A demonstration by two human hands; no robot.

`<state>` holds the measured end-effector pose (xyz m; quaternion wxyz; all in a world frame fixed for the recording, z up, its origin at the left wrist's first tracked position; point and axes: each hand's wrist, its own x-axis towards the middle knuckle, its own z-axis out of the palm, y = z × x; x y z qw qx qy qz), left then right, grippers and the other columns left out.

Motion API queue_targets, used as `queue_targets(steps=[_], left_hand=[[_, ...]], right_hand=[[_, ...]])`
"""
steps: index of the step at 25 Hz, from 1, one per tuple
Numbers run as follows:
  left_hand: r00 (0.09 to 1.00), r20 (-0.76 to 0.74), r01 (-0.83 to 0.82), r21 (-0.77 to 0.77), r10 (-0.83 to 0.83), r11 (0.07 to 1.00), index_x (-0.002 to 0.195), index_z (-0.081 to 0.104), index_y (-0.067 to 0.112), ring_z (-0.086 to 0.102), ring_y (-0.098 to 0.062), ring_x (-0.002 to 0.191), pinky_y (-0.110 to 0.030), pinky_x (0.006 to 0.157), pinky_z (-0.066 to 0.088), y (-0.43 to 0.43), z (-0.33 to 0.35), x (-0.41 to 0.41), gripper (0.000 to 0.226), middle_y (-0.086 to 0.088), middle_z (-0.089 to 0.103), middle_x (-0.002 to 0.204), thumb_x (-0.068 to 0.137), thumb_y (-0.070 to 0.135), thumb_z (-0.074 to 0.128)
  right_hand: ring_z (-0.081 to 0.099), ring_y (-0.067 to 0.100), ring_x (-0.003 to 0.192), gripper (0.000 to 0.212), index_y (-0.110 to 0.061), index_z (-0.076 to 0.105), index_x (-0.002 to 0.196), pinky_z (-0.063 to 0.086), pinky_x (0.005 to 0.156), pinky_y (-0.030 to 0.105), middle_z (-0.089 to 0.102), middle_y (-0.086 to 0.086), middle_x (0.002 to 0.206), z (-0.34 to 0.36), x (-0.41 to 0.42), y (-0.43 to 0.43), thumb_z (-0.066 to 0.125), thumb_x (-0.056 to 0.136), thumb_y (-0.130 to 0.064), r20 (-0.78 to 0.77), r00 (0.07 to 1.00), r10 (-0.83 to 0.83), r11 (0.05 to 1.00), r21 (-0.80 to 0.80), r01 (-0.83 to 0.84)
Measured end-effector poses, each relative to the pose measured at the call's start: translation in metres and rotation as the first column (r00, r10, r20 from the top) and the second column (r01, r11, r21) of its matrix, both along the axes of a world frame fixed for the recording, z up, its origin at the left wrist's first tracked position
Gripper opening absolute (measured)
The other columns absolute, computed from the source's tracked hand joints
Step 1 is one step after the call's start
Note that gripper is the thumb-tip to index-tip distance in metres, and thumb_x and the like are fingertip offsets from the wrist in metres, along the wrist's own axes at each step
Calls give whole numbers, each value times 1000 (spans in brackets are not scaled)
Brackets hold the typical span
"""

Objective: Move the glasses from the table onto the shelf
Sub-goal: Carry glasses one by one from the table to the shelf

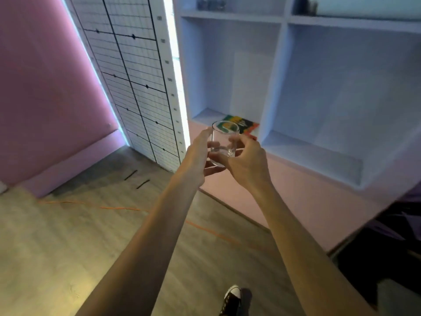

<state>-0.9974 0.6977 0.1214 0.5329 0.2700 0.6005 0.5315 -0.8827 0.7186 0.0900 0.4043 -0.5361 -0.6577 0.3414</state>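
A clear, empty drinking glass (224,137) is held upright in the air in front of the white shelf unit (282,19). My left hand (198,156) cups its left side and base. My right hand (245,160) grips its right side with the fingers wrapped around it. Both arms are stretched forward. On the top shelf board, several dark glasses (210,2) stand at the upper edge of the view. The table is out of view.
A colourful book (245,126) lies in the lower left shelf compartment, just behind the held glass. A gridded panel (136,83) with a bright light strip leans left of the shelf. An orange cable (118,208) runs across the wooden floor. My shoe (231,297) shows below.
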Motion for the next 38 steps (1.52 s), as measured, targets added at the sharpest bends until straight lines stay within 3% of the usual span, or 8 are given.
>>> queue_targets(steps=[2,5,14,20,24,29,34,38], left_hand=[[999,7,-34,33,34,999,105,67,9,69,-21,76,-39,80,63,39,11,-21,45,-9,70,88,99,51,53],[996,10,-93,57,92,994,103,67,7,68,-20,66,-32,63,62,102,32,-46,43,-9,70,83,99,48,53],[989,12,-148,148,147,978,99,69,6,69,-23,67,-35,65,59,252,86,-106,46,-11,71,84,96,49,56],[994,53,-108,263,98,959,100,67,1,67,-24,64,-31,50,60,321,148,-137,48,-11,65,81,97,47,57],[998,54,-36,354,18,935,108,68,-2,71,-24,60,-36,61,64,358,186,-163,50,-12,66,80,98,46,57],[1000,25,7,397,-18,918,109,66,7,68,-28,80,-41,84,61,399,208,-188,45,-12,69,92,98,49,55],[997,75,-41,435,9,900,96,65,14,63,-23,86,-37,88,56,422,200,-200,35,-8,67,98,99,48,55],[994,105,-38,492,-15,870,93,65,16,64,-15,72,-27,75,55,428,202,-204,32,-2,67,85,102,44,51]], right_hand=[[66,16,110,66,-14,62,147,49,78,10,64,-6,119,11,-20,41,93,93,-37,-38,999,28,999,25,-27],[66,15,107,71,-16,59,147,51,75,15,64,-8,118,31,-46,108,96,90,-38,-63,997,40,998,46,-38],[63,13,110,67,-20,59,147,54,97,29,71,-1,128,87,-105,265,91,93,-44,-25,995,96,983,162,-91],[69,20,114,64,-18,63,143,63,104,41,68,-3,120,153,-134,330,92,92,-42,-38,997,60,969,243,-49],[69,20,105,62,-14,68,138,58,92,35,68,-4,111,198,-157,367,93,90,-45,-67,997,-34,956,290,52],[72,24,116,66,-11,67,140,57,98,37,70,-1,118,235,-185,418,94,88,-43,-68,981,-181,936,294,193],[71,32,128,69,-6,61,142,53,95,33,64,3,116,242,-204,458,95,87,-30,-33,962,-272,933,237,272],[73,33,129,74,-5,63,140,57,95,36,76,12,135,235,-213,477,98,83,-37,7,944,-331,922,217,322]])
